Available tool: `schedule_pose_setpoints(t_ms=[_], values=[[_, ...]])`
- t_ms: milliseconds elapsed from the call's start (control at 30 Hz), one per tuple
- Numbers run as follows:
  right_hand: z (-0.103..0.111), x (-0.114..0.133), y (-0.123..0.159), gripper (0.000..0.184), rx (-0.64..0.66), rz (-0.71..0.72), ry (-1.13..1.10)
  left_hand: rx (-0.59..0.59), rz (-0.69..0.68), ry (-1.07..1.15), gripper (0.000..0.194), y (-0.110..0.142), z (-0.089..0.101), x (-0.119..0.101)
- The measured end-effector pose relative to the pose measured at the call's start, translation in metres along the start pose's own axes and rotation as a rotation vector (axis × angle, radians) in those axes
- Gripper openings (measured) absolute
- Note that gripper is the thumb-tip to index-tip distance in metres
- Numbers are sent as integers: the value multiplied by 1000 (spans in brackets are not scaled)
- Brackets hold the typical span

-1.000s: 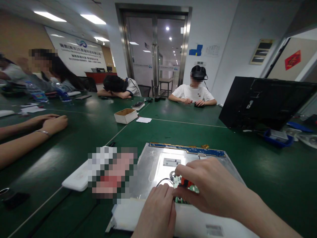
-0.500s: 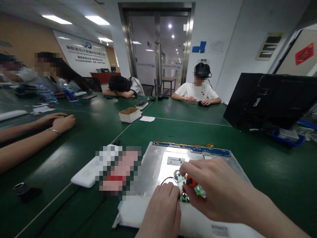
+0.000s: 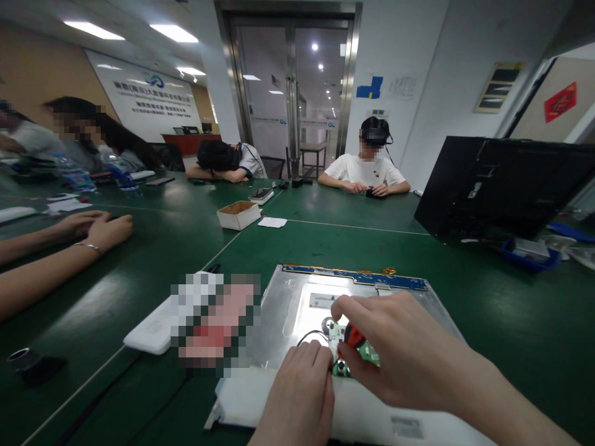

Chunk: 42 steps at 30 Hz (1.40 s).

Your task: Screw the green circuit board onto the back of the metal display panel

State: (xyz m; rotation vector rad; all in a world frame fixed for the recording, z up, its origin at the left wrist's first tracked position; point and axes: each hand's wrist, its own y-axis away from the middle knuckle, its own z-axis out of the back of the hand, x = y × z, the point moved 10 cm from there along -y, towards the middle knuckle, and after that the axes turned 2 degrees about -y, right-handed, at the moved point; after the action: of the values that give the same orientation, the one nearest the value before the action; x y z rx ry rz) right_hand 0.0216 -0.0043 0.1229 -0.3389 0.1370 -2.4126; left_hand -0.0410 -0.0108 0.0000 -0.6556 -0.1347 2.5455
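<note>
My right hand [image 3: 395,353] curls its thumb and fingers round the red-and-black handle of a screwdriver [image 3: 356,335], over a green circuit board [image 3: 341,367]. The screwdriver's tip cannot be made out. At the board's left edge my left hand [image 3: 302,387] has its fingers pressed together; whatever they grip is hidden. Both hands are above a silver metal display panel [image 3: 279,328] with a blue circuit strip [image 3: 325,272] along its far edge. A black cable [image 3: 309,337] curves out near my left fingers.
Left of the panel lie a white power-bank-like block [image 3: 153,328] and a blurred pink object [image 3: 220,322]. An open white box [image 3: 238,215] stands farther off. A black monitor [image 3: 502,186] and a blue tray [image 3: 530,254] are at right. Another person's forearms [image 3: 60,248] rest at left.
The whole view has shifted slightly, so things appear a little farther left. The red-and-black handle looks slightly turned in my right hand. My left hand stays beside the board.
</note>
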Motion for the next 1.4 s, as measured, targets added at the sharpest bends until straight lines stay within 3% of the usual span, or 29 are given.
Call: schedule_pose_setpoints(t_ms=[233,333,567,700,867,1100,1267,1400], values=[[-3,-5,-1,20,41,-37,38,-25,-24,30,27,0,2,0],[-3,-6,0,9,25,-45,42,-27,-22,39,25,0,2,0],[3,-1,1,9,9,11,16,-76,-45,21,25,2,3,1],[-1,-6,-1,22,33,-26,70,-91,-66,29,25,2,6,-1],[1,-4,-1,3,-1,-19,46,-38,-27,32,22,-1,1,1],[-1,0,-1,22,26,25,47,-107,-75,33,25,2,4,0],[0,-2,-2,3,17,1,42,-58,-41,29,22,0,3,0],[2,3,1,7,18,37,6,-76,-44,2,23,-1,2,1]])
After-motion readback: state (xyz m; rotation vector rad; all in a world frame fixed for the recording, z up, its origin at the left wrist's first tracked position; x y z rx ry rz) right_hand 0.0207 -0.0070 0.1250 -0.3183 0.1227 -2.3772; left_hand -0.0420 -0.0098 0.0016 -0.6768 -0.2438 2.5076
